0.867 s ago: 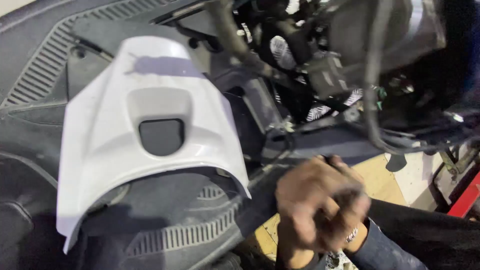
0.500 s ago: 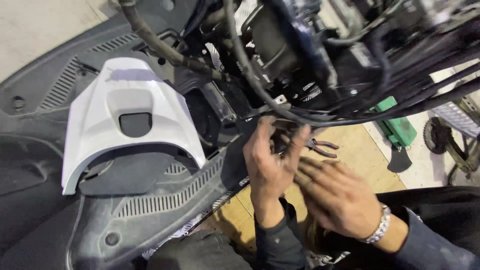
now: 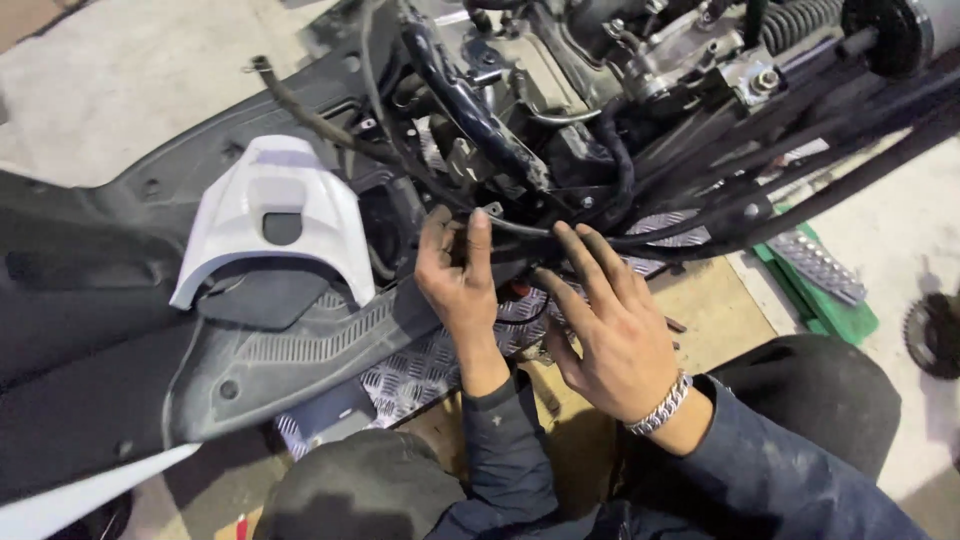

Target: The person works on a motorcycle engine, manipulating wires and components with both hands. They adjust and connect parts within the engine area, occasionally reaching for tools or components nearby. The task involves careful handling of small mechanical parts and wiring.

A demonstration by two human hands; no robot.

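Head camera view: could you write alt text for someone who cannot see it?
Two bare hands, the left hand and the right hand with a silver bracelet, reach into a bundle of black cables under a partly stripped scooter. A white body panel rests on the black floorboard to the left.
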